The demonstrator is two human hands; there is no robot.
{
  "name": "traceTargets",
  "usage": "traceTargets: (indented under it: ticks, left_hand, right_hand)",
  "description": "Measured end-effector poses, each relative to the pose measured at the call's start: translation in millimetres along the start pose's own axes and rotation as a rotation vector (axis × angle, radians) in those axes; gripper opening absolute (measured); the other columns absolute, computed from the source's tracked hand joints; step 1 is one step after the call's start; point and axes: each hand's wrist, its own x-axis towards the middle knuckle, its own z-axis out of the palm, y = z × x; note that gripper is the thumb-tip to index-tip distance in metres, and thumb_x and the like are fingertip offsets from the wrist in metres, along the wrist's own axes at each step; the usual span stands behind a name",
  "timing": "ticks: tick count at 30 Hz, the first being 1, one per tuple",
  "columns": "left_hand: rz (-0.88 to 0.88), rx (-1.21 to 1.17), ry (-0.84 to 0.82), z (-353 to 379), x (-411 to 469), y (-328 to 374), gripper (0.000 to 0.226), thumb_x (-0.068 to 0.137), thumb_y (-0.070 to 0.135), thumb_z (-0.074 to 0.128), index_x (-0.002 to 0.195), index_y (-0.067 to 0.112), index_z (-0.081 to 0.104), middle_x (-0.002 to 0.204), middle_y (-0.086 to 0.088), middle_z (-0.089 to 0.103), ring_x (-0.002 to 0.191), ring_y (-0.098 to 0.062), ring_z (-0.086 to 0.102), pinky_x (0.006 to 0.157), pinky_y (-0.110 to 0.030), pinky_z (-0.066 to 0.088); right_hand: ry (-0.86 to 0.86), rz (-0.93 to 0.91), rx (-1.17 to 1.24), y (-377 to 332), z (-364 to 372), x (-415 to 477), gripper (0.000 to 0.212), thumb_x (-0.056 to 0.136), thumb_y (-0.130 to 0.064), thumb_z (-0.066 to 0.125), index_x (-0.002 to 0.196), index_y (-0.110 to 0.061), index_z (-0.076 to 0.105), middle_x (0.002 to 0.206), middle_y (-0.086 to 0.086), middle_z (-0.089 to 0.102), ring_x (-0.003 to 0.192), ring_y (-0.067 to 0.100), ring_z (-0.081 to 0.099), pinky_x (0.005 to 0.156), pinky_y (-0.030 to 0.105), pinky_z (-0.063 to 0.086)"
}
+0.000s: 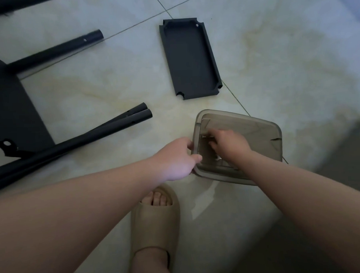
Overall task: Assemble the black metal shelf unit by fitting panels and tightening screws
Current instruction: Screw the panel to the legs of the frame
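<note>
A translucent grey plastic box (pixel 262 133) stands on the floor in front of me. My left hand (pixel 175 159) grips its near left rim, thumb over the edge. My right hand (pixel 226 143) reaches inside the box with curled fingers among small pale parts (pixel 217 157); whether it holds one is hidden. A loose black metal shelf panel (pixel 189 58) lies upside down on the tiles beyond the box. To the left lies the partly built unit: black tubes (pixel 105 128) joined to a black panel (pixel 10 105).
Another black tube (pixel 55 50) and a further one at the top left edge (pixel 17 5) lie on the pale tiled floor. My foot in a beige slipper (pixel 155 219) stands just below the box. A grey object (pixel 347 163) sits at the right edge.
</note>
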Motion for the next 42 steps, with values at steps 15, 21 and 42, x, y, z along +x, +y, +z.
traceTargets:
  ticks: [15,21,42]
  left_hand:
    - [-0.041,0.231,0.036,-42.8,-48.4,-11.5,0.042,0.098,0.040,0.057,0.134,0.019,0.053,0.124,-0.003,0.064,0.112,-0.024,0.060,0.083,-0.030,0.043]
    - [-0.065,0.398,0.125,-99.4,-99.0,-25.6,0.033,0.097,0.042,0.056,0.126,0.026,0.055,0.118,0.005,0.064,0.095,-0.016,0.057,0.078,-0.028,0.042]
    - [-0.104,0.154,0.750,-236.4,-179.1,-197.8,0.020,0.099,0.033,0.053,0.110,0.023,0.066,0.108,0.003,0.066,0.103,-0.022,0.060,0.092,-0.039,0.050]
  right_hand:
    - [0.310,-0.007,0.660,-18.6,-43.6,-71.6,0.020,0.091,-0.009,0.064,0.091,-0.027,0.056,0.079,-0.006,0.062,0.069,0.009,0.058,0.062,0.021,0.046]
    - [0.362,-0.267,0.800,-87.3,-97.7,-102.3,0.026,0.095,-0.005,0.065,0.107,-0.028,0.068,0.075,-0.005,0.061,0.064,0.006,0.053,0.066,0.013,0.045]
    - [0.162,-0.590,0.774,-333.2,-82.2,-55.4,0.023,0.090,-0.007,0.066,0.081,-0.028,0.062,0.071,-0.011,0.058,0.061,0.001,0.050,0.058,0.011,0.043]
